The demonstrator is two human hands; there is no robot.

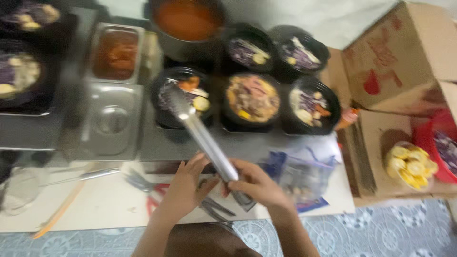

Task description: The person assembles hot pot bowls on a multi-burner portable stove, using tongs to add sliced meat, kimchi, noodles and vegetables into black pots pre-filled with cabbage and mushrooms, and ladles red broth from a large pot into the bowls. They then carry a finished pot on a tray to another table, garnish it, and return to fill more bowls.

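My right hand (259, 185) grips the handle end of long metal tongs (200, 135) that reach up and left over a black bowl of food (183, 95). My left hand (186, 188) touches the tongs' handle from the left with fingers spread. Several more black bowls hold mixed food: one with orange topping (252, 97), one at the right (310, 105), and two behind with purple cabbage (248, 50) (301, 54). The picture is blurred by motion.
A pot of orange sauce (186, 21) stands at the back. Steel trays (116, 54) (113, 121) sit to the left, more bowls at far left (19, 74). Cardboard boxes (404, 52), a corn container (412, 166) and a plastic bag (304, 173) lie right. Scissors (152, 190) rest on the white counter.
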